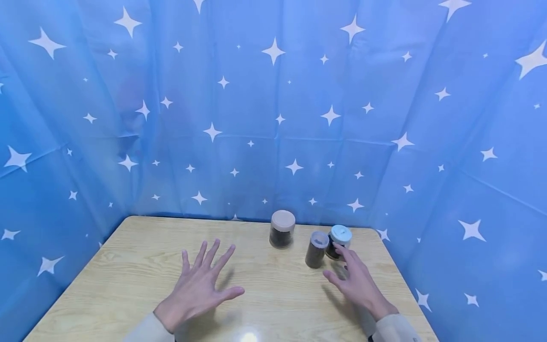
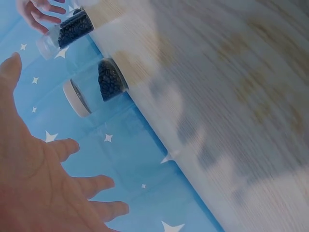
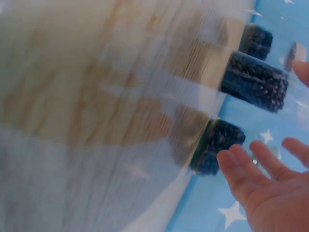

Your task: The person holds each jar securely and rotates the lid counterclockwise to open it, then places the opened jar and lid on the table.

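My left hand (image 1: 198, 289) is held over the left half of the table, fingers spread and straight, holding nothing. My right hand (image 1: 359, 282) is on the right, thumb apart from its extended fingers, empty. Its fingertips overlap a jar with a light blue lid (image 1: 341, 236) in the head view. Beside that jar stands a slim jar (image 1: 316, 251) with a translucent top, nearly full of dark bean-like pieces (image 3: 255, 81). Further left, a clear jar with a pale lid (image 1: 282, 230) stands upright, its lower part filled with similar dark pieces (image 2: 110, 81).
The jars stand on a light wood-grain table (image 1: 141, 266) towards its back edge. A blue curtain with white stars (image 1: 248, 104) hangs behind and at both sides. Shadows of the hands fall on the tabletop.
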